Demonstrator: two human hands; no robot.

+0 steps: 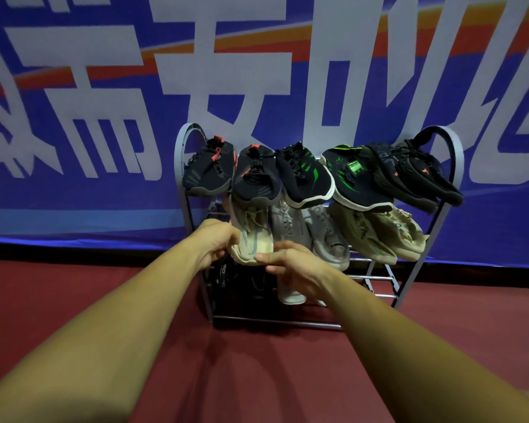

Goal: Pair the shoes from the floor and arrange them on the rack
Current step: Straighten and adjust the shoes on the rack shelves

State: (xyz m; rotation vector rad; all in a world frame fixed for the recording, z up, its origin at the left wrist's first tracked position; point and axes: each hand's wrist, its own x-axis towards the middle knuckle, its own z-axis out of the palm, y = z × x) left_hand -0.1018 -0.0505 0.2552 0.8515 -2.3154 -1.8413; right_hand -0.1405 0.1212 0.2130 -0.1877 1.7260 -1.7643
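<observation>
- Head view: my left hand (214,243) curls its fingers round the left side of a beige shoe (254,239) at the left end of the rack's (178,154) middle shelf.
- My right hand (293,267) pinches the same shoe's near end, thumb on top and fingers curled below.
- The beige shoe tilts down towards me.
- On the rack's top shelf, six black shoes (306,175) sit in a row, with red trim at the left, green in the middle and orange marks at the right.
- On the middle shelf, two grey shoes (327,236) lie right of the held shoe, and a beige pair (379,233) lies at the right end.
- On the bottom shelf, a dark shoe (242,285) lies under my hands, and a pale shoe (289,294) is partly hidden by my right hand.
- The rack stands on a red floor (74,285) against a blue banner (74,123).
</observation>
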